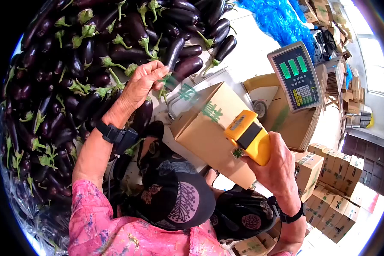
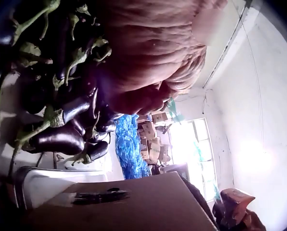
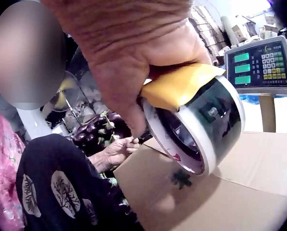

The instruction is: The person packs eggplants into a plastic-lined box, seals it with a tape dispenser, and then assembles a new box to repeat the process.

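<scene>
My right hand [image 1: 278,171] grips a yellow tape dispenser [image 1: 260,147] above a cardboard carton [image 1: 196,117]. In the right wrist view, a roll of tape [image 3: 223,120] sits on the dispenser. Clear tape [image 1: 190,91] with green print runs from the carton towards my left hand [image 1: 141,83]. Thumb and fingers of that hand pinch the tape's end, off the carton's far left edge. The left wrist view shows the back of this hand over the carton's side, with a bit of the tape [image 2: 173,109] at its fingertips.
Eggplants [image 1: 72,106] cover the left side in a large heap. The carton stands over a metal scale platform [image 1: 175,102]; its display [image 1: 294,77] rises behind. An open carton [image 1: 292,123] stands beside it, blue plastic [image 1: 277,21] beyond, and stacked cartons [image 1: 337,170] at right.
</scene>
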The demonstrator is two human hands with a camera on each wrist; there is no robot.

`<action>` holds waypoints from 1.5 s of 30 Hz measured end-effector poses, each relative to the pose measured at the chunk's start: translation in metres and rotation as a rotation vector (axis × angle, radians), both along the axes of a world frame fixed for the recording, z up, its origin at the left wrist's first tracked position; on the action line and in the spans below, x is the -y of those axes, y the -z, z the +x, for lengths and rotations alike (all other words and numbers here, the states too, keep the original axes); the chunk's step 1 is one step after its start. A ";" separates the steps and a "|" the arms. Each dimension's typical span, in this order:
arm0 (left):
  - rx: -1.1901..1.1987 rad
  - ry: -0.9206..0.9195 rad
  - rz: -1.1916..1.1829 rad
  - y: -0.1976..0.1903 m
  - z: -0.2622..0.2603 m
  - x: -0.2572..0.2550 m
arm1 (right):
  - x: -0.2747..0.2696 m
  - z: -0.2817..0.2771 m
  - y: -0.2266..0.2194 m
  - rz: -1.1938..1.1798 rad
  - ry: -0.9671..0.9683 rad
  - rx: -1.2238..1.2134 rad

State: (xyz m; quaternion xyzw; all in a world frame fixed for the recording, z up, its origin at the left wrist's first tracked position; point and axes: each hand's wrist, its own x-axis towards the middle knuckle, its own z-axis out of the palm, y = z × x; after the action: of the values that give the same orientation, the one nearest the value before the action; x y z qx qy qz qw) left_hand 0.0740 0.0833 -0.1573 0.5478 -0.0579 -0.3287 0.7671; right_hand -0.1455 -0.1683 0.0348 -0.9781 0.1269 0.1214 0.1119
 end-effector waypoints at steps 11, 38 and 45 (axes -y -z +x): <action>0.269 -0.085 0.277 0.070 -0.010 0.006 | -0.015 0.025 0.020 -0.079 -0.075 -0.076; 0.435 -0.131 0.331 0.139 -0.053 0.097 | -0.018 0.017 0.037 -0.052 -0.057 0.124; 0.545 -0.025 0.355 0.151 -0.056 0.111 | -0.005 0.009 0.040 0.038 -0.061 0.180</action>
State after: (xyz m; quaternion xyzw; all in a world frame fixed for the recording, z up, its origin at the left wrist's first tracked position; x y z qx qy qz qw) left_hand 0.0181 -0.0274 -0.3081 0.7414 -0.1963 -0.1655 0.6200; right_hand -0.1369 -0.1636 -0.0053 -0.9862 0.0841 0.0389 0.1375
